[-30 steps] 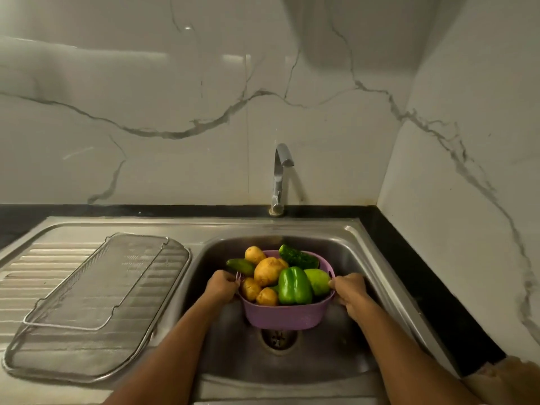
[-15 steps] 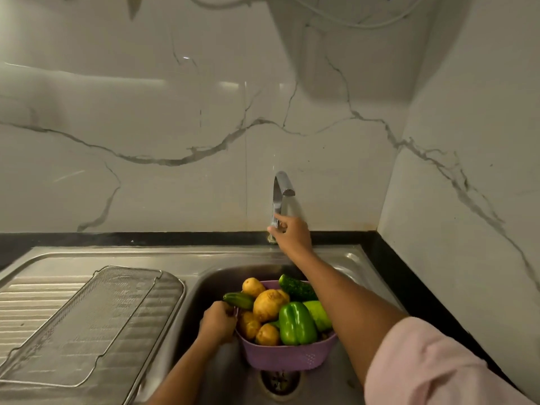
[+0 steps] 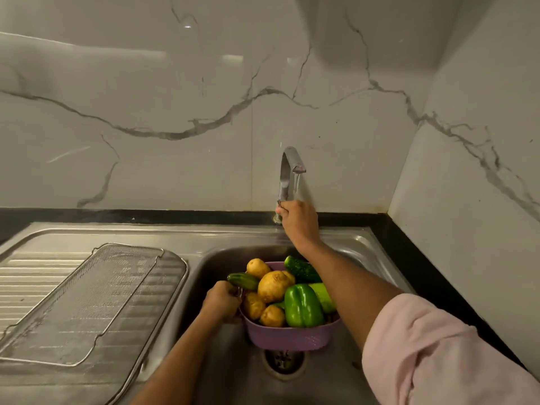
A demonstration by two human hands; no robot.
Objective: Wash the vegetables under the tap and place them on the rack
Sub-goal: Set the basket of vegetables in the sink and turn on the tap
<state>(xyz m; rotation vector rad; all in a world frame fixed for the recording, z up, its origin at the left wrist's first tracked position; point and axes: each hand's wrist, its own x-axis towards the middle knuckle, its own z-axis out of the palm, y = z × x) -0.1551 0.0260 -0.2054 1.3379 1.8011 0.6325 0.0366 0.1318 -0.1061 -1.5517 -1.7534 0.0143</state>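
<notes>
Water is starting to fall from the tap at frame centre as the right hand is gripping its base lever; opening it gently should avoid splashing. The left hand is gripping the rim of the purple colander, low centre in the sink, holding potatoes, cucumbers and a green capsicum. The mesh rack is lying at lower left.

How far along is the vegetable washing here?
Early. Done: the purple basket of vegetables sits in the sink. In hand: the right hand grips the tap base, water just starting; the left hand holds the basket. Left: all washing; the rack holds nothing.
</notes>
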